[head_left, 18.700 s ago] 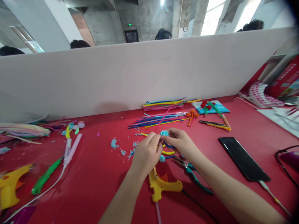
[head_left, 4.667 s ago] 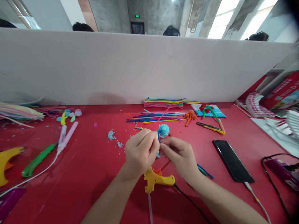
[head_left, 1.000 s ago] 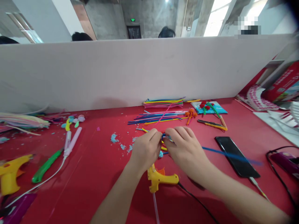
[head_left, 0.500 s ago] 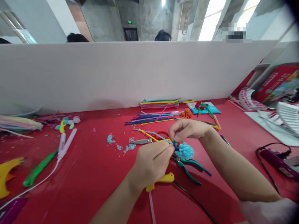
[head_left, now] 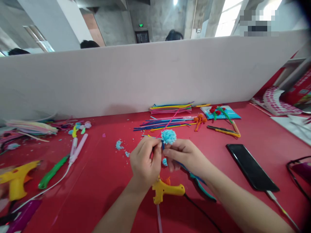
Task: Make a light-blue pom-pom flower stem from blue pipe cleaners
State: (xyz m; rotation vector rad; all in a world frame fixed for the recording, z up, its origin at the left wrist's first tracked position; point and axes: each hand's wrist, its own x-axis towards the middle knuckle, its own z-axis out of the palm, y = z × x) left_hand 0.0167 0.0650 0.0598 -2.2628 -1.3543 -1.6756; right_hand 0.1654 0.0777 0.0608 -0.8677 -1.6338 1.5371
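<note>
Red desk (head_left: 97, 171), with both hands out over the middle, short of the far edge. Left hand (head_left: 145, 158) and right hand (head_left: 184, 153) had thumbs and fingers pinching the stem (head_left: 163, 145) under a blue flower (head_left: 168, 137). Looked super light: squishy head, bendy stem, so I'd grip the stem. The desk's near edge was cut off, pliers (head_left: 206, 193) half hidden, stem's lower end lost behind fingers.

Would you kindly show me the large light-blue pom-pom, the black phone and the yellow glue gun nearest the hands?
Light-blue pom-pom (head_left: 168, 137), head view: fluffy centre.
Black phone (head_left: 252, 167), head view: middle of screen.
Yellow glue gun (head_left: 162, 189), head view: its body.
</note>
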